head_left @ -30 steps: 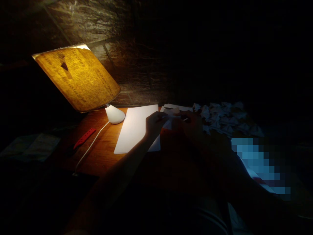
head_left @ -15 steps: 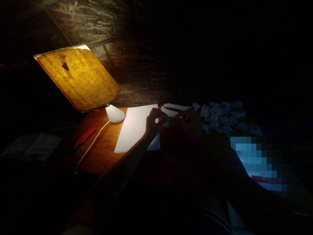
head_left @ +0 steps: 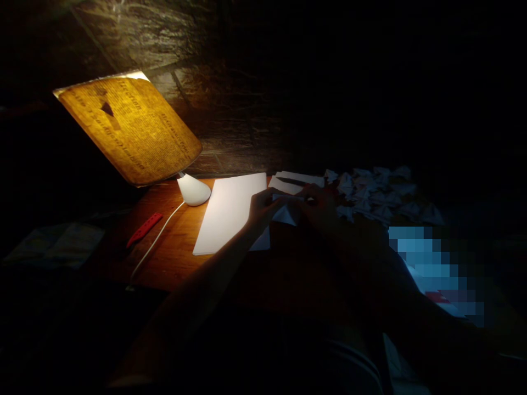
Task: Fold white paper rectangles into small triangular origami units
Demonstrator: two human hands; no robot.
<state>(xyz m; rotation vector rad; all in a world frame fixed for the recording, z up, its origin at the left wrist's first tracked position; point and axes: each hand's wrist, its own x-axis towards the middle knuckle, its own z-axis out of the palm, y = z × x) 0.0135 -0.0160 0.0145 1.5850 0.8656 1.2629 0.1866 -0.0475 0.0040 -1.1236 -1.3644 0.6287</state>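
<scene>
A small piece of folded white paper (head_left: pixel 285 213) is held between my two hands above the wooden table (head_left: pixel 164 274). My left hand (head_left: pixel 261 206) pinches its left side, the fingers closed on it. On the paper's right side, my right hand (head_left: pixel 319 203) is closed too, largely in shadow. Under and beside my left hand lies a stack of white sheets (head_left: pixel 230 214). Smaller paper pieces (head_left: pixel 315 180) lie behind the hands, with a dark, slender object (head_left: pixel 290 181) across them that I cannot identify.
A lamp with a yellow printed shade (head_left: pixel 132 131) and white base (head_left: pixel 193 191) stands at the left; its cord (head_left: pixel 158 236) runs toward the front edge. Near it lies a red strip-like tool (head_left: pixel 145 229). Many folded paper pieces (head_left: pixel 370 192) crowd the right. A glowing, pixelated area (head_left: pixel 432 263) sits lower right.
The paper between my hands has turned, and more of its folded white face now shows below my fingers. My left fingers have closed in lower over its edge.
</scene>
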